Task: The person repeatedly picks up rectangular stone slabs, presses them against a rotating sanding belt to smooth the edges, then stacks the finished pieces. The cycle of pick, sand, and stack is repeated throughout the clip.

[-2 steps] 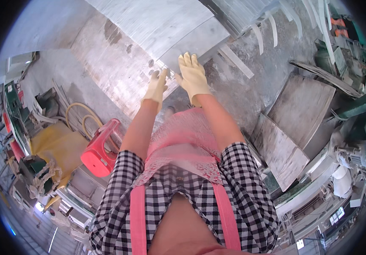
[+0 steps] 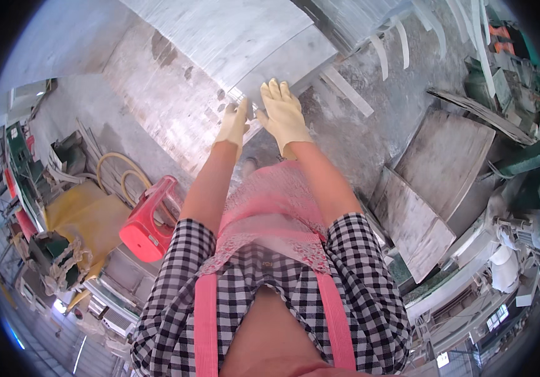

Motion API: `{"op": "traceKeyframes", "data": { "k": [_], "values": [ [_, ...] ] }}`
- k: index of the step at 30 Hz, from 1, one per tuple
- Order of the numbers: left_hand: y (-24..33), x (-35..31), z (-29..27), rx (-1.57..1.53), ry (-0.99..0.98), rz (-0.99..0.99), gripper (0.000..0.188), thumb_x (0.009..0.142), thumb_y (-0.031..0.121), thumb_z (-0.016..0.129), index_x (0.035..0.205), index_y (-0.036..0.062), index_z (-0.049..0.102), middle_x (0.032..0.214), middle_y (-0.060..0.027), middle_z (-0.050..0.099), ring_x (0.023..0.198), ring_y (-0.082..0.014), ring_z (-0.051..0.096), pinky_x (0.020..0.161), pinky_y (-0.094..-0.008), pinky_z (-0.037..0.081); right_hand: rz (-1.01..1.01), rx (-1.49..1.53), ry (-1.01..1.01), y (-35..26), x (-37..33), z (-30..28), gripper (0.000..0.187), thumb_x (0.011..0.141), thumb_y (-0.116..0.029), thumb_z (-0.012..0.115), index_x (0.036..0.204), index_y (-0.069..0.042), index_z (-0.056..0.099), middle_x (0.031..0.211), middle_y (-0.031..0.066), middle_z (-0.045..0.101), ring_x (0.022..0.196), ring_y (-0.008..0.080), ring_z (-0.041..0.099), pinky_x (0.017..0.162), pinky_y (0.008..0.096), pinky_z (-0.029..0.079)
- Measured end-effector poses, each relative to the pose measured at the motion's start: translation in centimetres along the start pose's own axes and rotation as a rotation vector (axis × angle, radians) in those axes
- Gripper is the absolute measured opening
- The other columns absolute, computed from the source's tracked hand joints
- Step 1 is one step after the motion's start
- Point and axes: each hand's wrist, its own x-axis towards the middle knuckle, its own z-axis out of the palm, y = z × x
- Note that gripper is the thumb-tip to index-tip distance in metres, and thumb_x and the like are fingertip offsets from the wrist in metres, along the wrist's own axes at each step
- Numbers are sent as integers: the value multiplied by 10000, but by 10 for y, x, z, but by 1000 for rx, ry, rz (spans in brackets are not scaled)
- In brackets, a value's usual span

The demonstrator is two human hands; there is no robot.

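Both my hands wear cream rubber gloves and meet at the near corner of a stack of flat grey sheets [image 2: 295, 53]. My right hand [image 2: 282, 116] lies against the stack's near edge, its fingers stretched out and its palm down. My left hand [image 2: 232, 124] is at the stack's left corner, turned on its side with the fingers extended; part of them is hidden from view. Neither hand grips anything that I can make out. Beneath the sheets and to their left is a wide, pale, stained board [image 2: 163, 88].
A red plastic stool [image 2: 146, 229] stands at my left, beside a coiled beige hose [image 2: 117, 164] and a yellow sheet [image 2: 85, 210]. Worn boards [image 2: 442, 166] lean at my right. White strips [image 2: 348, 93] lie on the floor at the far right.
My left hand has shifted slightly right and up, closer to the stack's corner. My right hand has barely moved, edging a little left.
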Motion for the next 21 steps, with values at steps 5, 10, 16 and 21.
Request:
{"op": "traceKeyframes", "data": {
  "k": [5, 10, 16, 21],
  "values": [
    [-7, 52, 25, -104, 220, -151, 723, 929, 485, 520, 1300, -133, 469, 1140, -233, 613, 987, -262, 613, 796, -357, 504, 45, 250, 80, 54, 34, -42, 500, 865, -308, 648, 1273, -29, 573, 1383, 177, 530, 1282, 352, 492, 1069, 446, 382],
    [-12, 48, 25, -59, 303, -151, 693, 944, 472, 498, 1276, -136, 488, 1094, -230, 632, 932, -262, 627, 792, -366, 496, 254, 78, 352, 131, 113, -63, 526, 889, -382, 623, 1286, -41, 576, 1354, 165, 565, 1281, 339, 490, 1077, 417, 369],
    [-7, 45, 18, -27, 271, -228, 645, 945, 472, 517, 1218, -112, 532, 1013, -201, 628, 854, -236, 596, 752, -372, 479, 360, 113, 55, 137, 139, -52, 510, 880, -325, 650, 1295, -40, 570, 1250, 192, 625, 1161, 356, 583, 977, 422, 456],
    [1, 39, 13, -84, 211, -227, 509, 986, 369, 539, 1218, -81, 491, 1135, -195, 548, 956, -280, 588, 760, -444, 574, 403, 265, 275, 123, 143, -44, 425, 880, -221, 646, 1249, -12, 608, 1212, 251, 626, 1113, 378, 607, 940, 438, 477]
  ]
}}
